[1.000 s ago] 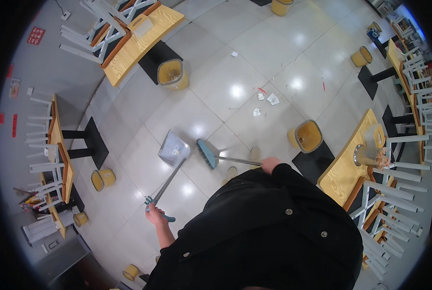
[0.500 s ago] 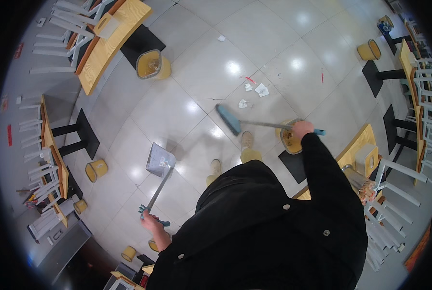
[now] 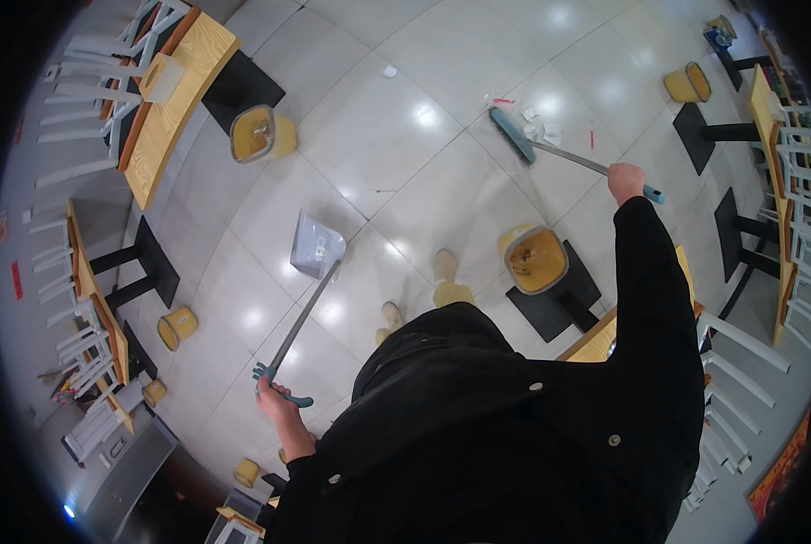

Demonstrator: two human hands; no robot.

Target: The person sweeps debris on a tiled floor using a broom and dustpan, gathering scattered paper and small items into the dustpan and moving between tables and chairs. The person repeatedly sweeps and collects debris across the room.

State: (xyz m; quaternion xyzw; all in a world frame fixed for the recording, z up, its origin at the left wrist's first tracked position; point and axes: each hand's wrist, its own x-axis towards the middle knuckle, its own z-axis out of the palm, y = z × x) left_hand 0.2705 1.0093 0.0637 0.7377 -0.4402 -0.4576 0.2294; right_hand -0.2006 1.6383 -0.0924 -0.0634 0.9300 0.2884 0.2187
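Note:
My right hand (image 3: 626, 184) is closed round the handle of a broom (image 3: 514, 136), stretched out ahead and to the right. The broom's blue-grey head rests beside crumpled white tissues (image 3: 552, 135) and a red strip (image 3: 503, 101) on the tiles. At the lower left, my left hand (image 3: 278, 399) grips the blue-green handle of a long-handled dustpan (image 3: 317, 245). Its grey pan is low by the floor, left of my feet. Whether anything lies in the pan I cannot tell.
A yellow bin (image 3: 534, 260) stands right of my feet, beside a black table base (image 3: 559, 304). Another yellow bin (image 3: 263, 134) is at the far left, near a wooden table (image 3: 174, 113) carrying upturned white chairs. A white scrap (image 3: 389, 72) and a thin red strip (image 3: 592, 140) lie on the floor.
My right hand has swung the broom forward and right, its head now at the tissues. The dustpan has shifted slightly forward. The tissues have bunched together, and my view has moved.

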